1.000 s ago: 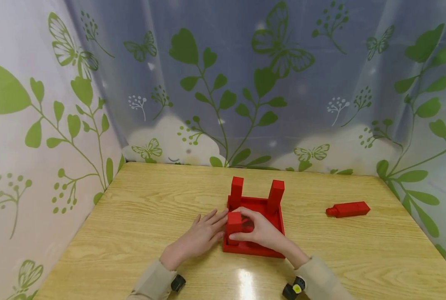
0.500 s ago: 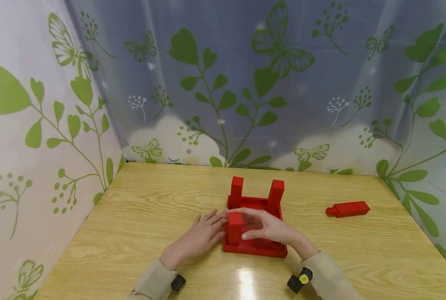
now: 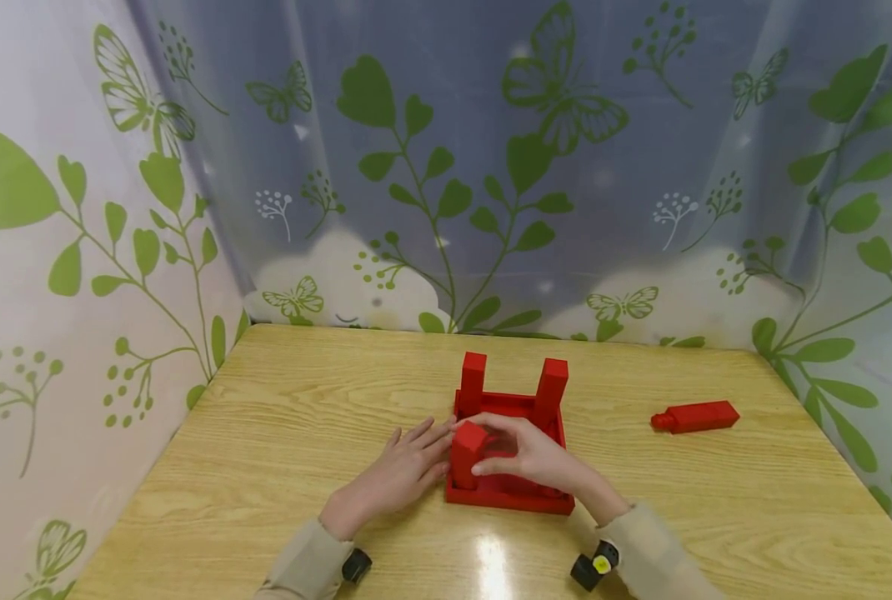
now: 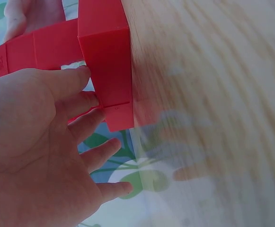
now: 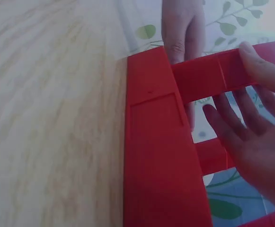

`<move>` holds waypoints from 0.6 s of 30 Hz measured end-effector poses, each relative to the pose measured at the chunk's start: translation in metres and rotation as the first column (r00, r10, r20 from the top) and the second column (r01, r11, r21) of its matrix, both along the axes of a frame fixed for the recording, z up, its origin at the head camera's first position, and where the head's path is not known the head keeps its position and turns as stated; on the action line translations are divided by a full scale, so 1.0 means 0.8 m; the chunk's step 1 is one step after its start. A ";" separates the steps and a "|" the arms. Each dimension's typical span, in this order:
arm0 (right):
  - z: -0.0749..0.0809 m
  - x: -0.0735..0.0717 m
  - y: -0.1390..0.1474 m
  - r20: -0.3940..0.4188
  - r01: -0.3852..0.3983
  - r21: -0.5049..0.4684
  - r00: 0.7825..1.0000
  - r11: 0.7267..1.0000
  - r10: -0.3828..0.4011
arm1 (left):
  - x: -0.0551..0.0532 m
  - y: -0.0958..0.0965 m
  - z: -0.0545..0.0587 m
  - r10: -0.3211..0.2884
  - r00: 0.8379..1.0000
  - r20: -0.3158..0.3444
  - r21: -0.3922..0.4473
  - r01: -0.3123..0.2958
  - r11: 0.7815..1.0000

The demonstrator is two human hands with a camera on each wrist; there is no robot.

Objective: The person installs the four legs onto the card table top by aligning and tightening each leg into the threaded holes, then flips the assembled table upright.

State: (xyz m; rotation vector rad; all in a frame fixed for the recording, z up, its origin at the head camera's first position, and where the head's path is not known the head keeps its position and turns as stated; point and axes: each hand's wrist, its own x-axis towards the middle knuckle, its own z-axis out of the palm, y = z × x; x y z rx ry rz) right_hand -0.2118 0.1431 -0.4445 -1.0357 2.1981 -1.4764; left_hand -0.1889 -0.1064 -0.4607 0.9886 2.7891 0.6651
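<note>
Leaf-printed drapes (image 3: 446, 175) behind and beside a wooden table (image 3: 326, 383) mark a curtained booth.

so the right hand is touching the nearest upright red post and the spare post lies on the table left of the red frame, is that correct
Not left: the spare post lies on the table to the right of the red frame, as the head view shows. The right hand does touch the nearest upright post.

A wooden table (image 3: 326, 383) (pale, glossy) bears a red tray (image 3: 506, 502) and a lying red post (image 3: 697, 417).
</note>
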 end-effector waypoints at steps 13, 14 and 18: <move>0.002 0.008 -0.007 -0.150 0.138 0.141 0.982 0.980 -0.117 | -0.001 0.000 0.001 0.001 1.000 0.010 0.007 -0.001 1.000; 0.003 0.008 -0.005 -0.126 0.121 0.130 0.986 0.984 -0.105 | 0.000 0.000 0.001 0.001 1.000 0.009 0.005 -0.001 1.000; 0.003 0.003 0.001 -0.011 0.015 0.045 1.000 0.999 -0.014 | 0.000 0.000 0.002 0.000 1.000 0.006 -0.003 0.000 1.000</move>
